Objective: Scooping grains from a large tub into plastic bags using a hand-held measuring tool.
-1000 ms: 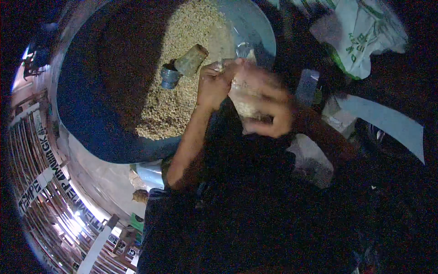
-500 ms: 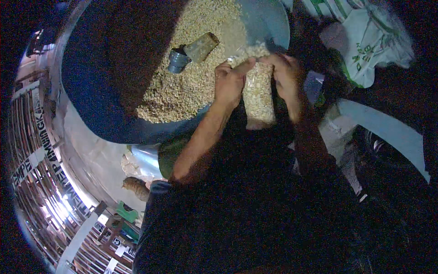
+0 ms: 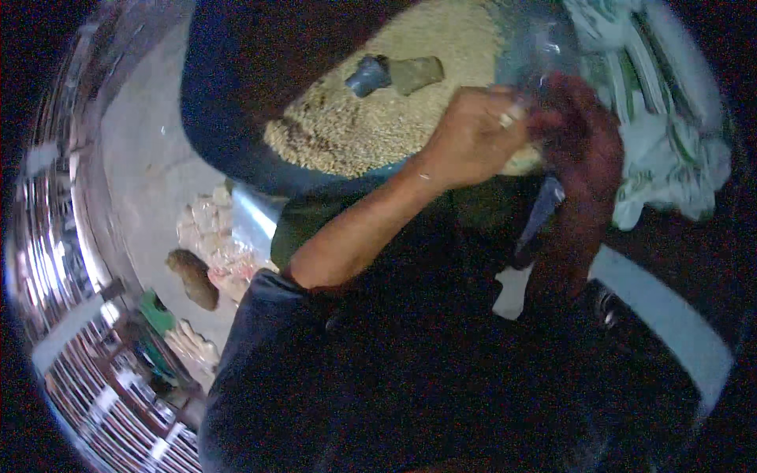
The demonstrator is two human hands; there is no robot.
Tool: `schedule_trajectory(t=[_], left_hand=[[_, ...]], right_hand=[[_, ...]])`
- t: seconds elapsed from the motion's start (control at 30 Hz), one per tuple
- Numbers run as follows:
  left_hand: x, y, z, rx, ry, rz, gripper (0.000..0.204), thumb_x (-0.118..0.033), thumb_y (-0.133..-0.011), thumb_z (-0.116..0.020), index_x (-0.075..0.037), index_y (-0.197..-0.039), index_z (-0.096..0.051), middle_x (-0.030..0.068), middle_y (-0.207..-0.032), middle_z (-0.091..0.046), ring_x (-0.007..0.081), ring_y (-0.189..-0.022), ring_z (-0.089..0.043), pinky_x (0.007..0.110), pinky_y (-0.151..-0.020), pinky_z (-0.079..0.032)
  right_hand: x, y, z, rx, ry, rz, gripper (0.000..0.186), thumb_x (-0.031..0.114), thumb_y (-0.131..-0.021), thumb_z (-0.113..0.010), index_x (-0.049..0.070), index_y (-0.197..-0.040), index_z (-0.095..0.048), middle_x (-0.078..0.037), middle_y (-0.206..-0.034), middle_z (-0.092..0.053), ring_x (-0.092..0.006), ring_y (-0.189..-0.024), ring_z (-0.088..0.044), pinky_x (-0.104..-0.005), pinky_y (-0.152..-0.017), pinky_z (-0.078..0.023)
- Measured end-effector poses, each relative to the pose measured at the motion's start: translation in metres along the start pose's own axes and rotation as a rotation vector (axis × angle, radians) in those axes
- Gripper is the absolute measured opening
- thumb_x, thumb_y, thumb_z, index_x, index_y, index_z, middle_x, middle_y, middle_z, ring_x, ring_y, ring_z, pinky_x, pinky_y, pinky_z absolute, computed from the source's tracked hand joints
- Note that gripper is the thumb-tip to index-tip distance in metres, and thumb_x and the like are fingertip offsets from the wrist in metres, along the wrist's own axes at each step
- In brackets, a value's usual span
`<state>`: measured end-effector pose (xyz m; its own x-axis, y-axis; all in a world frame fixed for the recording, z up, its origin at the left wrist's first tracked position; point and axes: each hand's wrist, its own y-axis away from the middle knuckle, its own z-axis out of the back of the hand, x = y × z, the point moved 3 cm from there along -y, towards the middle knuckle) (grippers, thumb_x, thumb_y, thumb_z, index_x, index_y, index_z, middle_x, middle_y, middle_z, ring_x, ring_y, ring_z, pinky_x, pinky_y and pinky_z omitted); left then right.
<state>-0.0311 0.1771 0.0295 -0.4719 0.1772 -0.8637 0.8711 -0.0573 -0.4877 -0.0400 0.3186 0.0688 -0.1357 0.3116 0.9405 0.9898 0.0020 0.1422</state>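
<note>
Head view: left hand [image 3: 479, 135] curled, right hand [image 3: 585, 130] blurred, grips unclear; near grain [image 3: 367, 130]; striped bag [image 3: 669, 150], markings blurred.

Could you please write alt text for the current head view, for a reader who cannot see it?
A person's left hand and right hand work close together beside pale grains in a blue tub; blur hides what they hold. On the grains lie a blue-grey container and a brownish one; right, white-and-green plastic.
</note>
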Motion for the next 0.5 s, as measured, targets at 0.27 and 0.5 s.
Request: schedule_trajectory(t=[0.27,0.5], left_hand=[[-0.009,0.014,0.090,0.066,-0.035,0.054,0.041,-0.012,-0.069,-0.081,0.000,-0.103,-0.061,0.0087,-0.095,-0.068,0.0179,-0.093,-0.065,0.036,-0.081,-0.054],[0.000,0.060,0.125,0.187,-0.544,-0.052,0.027,-0.023,-0.081,-0.068,-0.006,-0.102,-0.065,0.0107,-0.096,-0.069,0.0292,-0.085,-0.067,0.041,-0.075,-0.053]], right_hand=[[-0.003,0.006,-0.057,0.074,1.004,0.449,0.025,0.012,-0.093,-0.049,-0.007,-0.103,-0.061,-0.021,-0.111,-0.061,-0.0261,-0.101,-0.059,-0.0395,-0.087,-0.048],[-0.028,0.006,-0.106,0.673,0.989,0.737,0.037,0.023,-0.094,-0.049,-0.008,-0.111,-0.059,-0.022,-0.115,-0.059,-0.0284,-0.104,-0.057,-0.0410,-0.091,-0.045]])
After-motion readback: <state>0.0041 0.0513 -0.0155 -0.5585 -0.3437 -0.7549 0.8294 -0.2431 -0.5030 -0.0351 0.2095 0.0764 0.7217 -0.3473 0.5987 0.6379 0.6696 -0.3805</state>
